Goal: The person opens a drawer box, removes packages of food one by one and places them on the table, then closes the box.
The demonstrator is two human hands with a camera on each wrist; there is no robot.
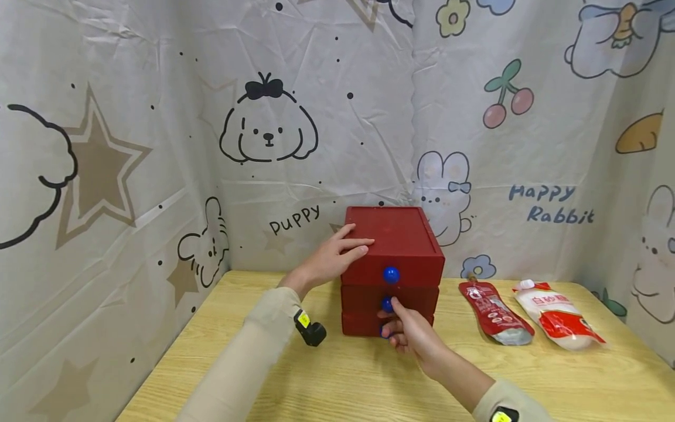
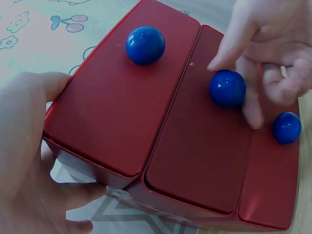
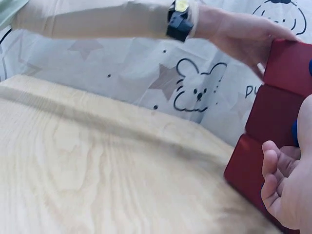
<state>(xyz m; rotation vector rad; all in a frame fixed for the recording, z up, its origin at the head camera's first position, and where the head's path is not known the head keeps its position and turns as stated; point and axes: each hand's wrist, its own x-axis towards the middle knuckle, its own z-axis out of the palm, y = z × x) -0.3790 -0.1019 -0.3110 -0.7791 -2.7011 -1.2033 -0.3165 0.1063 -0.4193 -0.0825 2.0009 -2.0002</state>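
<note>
A red three-drawer box (image 1: 392, 231) stands on the table, with a round blue knob on each drawer front. My left hand (image 1: 330, 258) rests on its top left edge, fingers extended and spread. At the middle drawer (image 2: 192, 129), my right hand (image 1: 413, 334) pinches the blue knob (image 2: 227, 88) between thumb and index finger; its other fingers are curled. The top drawer's knob (image 1: 391, 275) is untouched. Beside the right fingers sits the bottom knob (image 2: 287, 127), partly hidden in the head view. All three drawer fronts look closed.
Right of the box lie a red spouted pouch (image 1: 495, 313) and a white-and-red bag (image 1: 559, 316) with a white cap. The wooden table (image 3: 97, 161) meets a printed cloth backdrop (image 1: 316, 76) behind and at both sides.
</note>
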